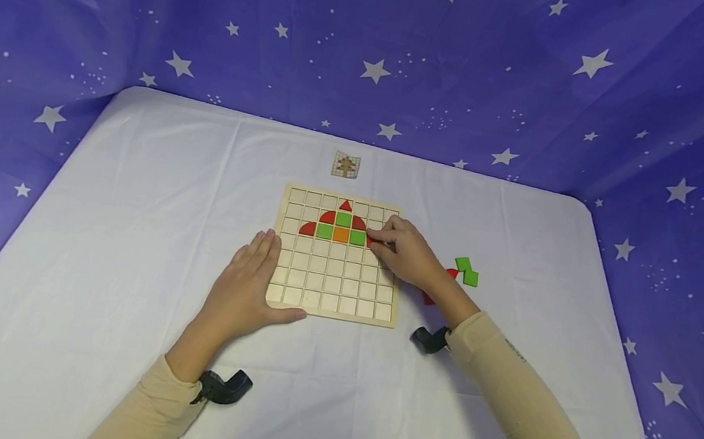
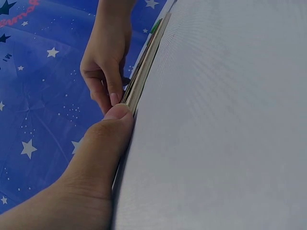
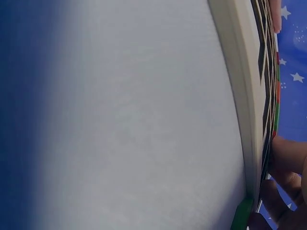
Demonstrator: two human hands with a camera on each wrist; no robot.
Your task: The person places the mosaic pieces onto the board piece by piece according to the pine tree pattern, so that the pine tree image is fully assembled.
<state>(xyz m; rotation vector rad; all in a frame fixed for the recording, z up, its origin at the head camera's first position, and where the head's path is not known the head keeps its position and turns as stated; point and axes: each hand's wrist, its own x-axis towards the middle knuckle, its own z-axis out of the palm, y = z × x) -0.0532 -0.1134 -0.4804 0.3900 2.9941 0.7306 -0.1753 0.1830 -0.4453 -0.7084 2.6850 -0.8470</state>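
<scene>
Board point(image 1: 337, 256) mid-bench, top three rows partly tiled, lower rows bare; right hand point(image 1: 403, 250) pinches a red tile point(image 1: 371, 240) at row three's right end, left hand point(image 1: 248, 284) flat, steadying board's near-left corner; spare tiles point(image 1: 467, 270) right of board.

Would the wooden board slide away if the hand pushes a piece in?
Probably not: the left hand lies flat on the wooden board, pinning its near-left corner. It looks stiff and flat, so it shouldn't bend or tip. On the smooth tablecloth it might slide if let go.
</scene>
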